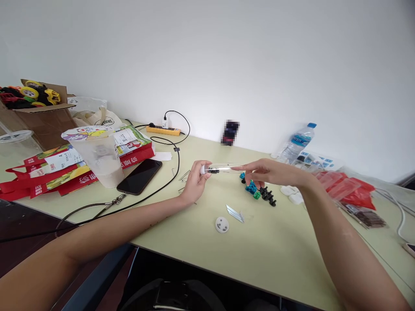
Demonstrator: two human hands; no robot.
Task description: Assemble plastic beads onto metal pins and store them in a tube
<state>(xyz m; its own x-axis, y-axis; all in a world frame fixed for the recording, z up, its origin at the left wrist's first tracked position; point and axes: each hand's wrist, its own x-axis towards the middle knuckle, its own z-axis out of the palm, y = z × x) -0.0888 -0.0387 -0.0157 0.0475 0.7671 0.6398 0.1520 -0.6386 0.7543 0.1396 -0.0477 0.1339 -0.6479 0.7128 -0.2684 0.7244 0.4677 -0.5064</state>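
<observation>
My left hand (pixel 196 182) is closed around the white-capped end of a clear plastic tube (pixel 223 169), held level above the table. Small black parts (pixel 213 170) show inside the tube near that end. At the tube's other end is my right hand (pixel 264 170), fingers closed on it; one fingertip reaches along or into the clear plastic, I cannot tell which. Under the right hand lie blue and green knobs (pixel 251 187) and several black pieces (pixel 267 196). Closer to me are a row of L-shaped hex keys (pixel 235 213) and a white round lid (pixel 222 224) holding small metal bits.
On the left are a phone (pixel 139 176), a plastic cup (pixel 97 157), red packaging (pixel 138 151) and a box of toy parts (pixel 39 119). A black cable crosses the table. A water bottle (pixel 297 142), white discs (pixel 292 194) and red bags (pixel 348 185) lie right.
</observation>
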